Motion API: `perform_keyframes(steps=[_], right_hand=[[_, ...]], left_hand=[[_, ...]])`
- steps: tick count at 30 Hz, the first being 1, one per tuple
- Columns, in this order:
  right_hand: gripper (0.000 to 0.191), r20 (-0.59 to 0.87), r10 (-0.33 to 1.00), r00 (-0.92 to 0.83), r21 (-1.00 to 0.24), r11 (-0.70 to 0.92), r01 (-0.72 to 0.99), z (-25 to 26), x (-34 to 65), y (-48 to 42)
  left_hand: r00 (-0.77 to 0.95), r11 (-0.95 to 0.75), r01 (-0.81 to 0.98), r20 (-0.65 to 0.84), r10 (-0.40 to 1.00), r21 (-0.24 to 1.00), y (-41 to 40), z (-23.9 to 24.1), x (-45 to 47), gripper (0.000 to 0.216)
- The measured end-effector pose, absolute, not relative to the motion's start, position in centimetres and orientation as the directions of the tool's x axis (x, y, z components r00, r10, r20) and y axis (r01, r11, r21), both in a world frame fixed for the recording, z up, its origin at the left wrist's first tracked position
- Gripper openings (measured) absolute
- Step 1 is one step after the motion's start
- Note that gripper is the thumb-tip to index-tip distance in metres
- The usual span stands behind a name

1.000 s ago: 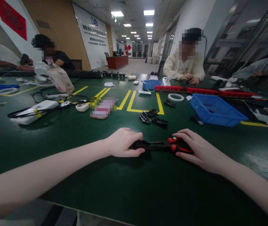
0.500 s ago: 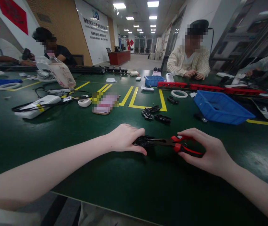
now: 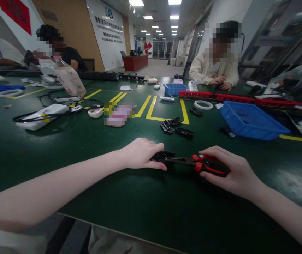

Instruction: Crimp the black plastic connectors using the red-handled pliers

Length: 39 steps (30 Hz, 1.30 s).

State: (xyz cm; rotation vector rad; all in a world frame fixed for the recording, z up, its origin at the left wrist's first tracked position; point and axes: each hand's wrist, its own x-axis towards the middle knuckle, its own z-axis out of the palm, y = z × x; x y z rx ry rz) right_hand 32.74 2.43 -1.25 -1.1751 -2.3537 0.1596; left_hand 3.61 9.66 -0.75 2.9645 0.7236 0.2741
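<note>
My left hand (image 3: 142, 155) is closed around a small black plastic part (image 3: 162, 156), thumb below and fingers above it. Long-nose pliers (image 3: 185, 161) with red and black handles are gripped in my right hand (image 3: 230, 171). Their jaws point left and meet the black part's right end; what lies between the tips is too small to make out. Beyond my hands, several similar black parts (image 3: 184, 132) lie on the dark green table (image 3: 151, 208).
A blue bin (image 3: 254, 121) stands at the right, near a white ring (image 3: 203, 105). At the left are a white device with a black strap (image 3: 43, 116), a phone (image 3: 119, 115) and a tilted bottle (image 3: 70, 77). Across the table sits a person (image 3: 214, 67).
The pliers have shifted slightly left, with their jaws at a slightly different angle on the black part. My left hand keeps its hold, its thumb a little nearer the part.
</note>
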Motion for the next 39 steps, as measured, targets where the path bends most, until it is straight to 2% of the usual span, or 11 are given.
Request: perform_keyframes(steps=[5,13,25,39], right_hand=[[0.03,0.356,0.78,-0.514,-0.335,0.62,0.709,-1.2,32.5,2.4],[0.034,0.343,0.778,-0.526,-0.272,0.618,0.737,-1.6,32.5,2.4],[0.034,0.383,0.72,-0.578,-0.159,0.668,0.727,-1.5,32.0,2.8],[0.033,0.341,0.75,-0.567,-0.22,0.65,0.727,-1.9,33.0,3.0]], left_hand=[[0.872,-0.881,0.459,0.132,0.471,0.116,9.7,-0.7,3.6,0.046],[0.886,-0.891,0.453,0.094,0.454,0.03,9.5,-0.5,3.9,0.053],[0.887,-0.889,0.458,0.074,0.456,-0.018,9.1,-0.2,4.1,0.037],[0.895,-0.897,0.441,0.084,0.437,-0.03,9.1,-0.4,4.1,0.039]])
